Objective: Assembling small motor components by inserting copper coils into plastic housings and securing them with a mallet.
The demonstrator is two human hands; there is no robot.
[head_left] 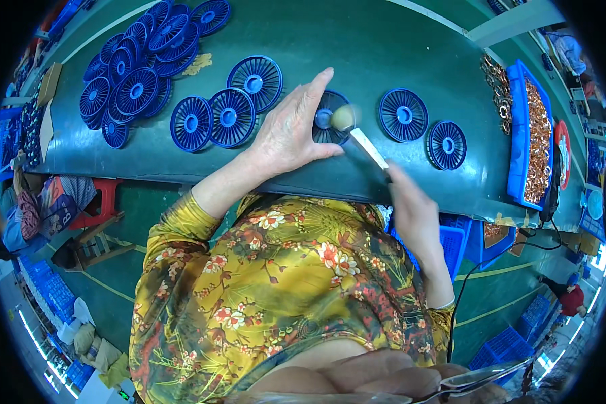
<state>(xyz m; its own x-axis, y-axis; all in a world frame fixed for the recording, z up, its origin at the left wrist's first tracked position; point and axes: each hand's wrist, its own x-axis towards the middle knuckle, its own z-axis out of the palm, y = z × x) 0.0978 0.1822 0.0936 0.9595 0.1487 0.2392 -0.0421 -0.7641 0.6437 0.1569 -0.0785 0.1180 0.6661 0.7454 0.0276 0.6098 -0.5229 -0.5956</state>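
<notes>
My right hand (pixel 412 209) is closed around a small mallet (pixel 369 149) with a pale handle and a rounded, yellowish head. Its head is smeared by motion over a blue spoked plastic disc (pixel 330 101) on the green table. On the left side of that disc is my left hand (pixel 286 131), thumb and fingers spread apart around its edge, with nothing in the grasp. The hand and mallet head partly cover the disc. Several similar blue discs (pixel 232 117) lie flat just left of my left hand. Two others (pixel 403 115) lie to the right.
A heap of blue discs (pixel 138 91) fills the table's far left. To the right, copper-coloured rings (pixel 498 97) lie beside a blue tray (pixel 516 135) of small copper parts (pixel 536 145). Blue crates (pixel 454 236) stand below the table's front edge. People sit and stand farther off.
</notes>
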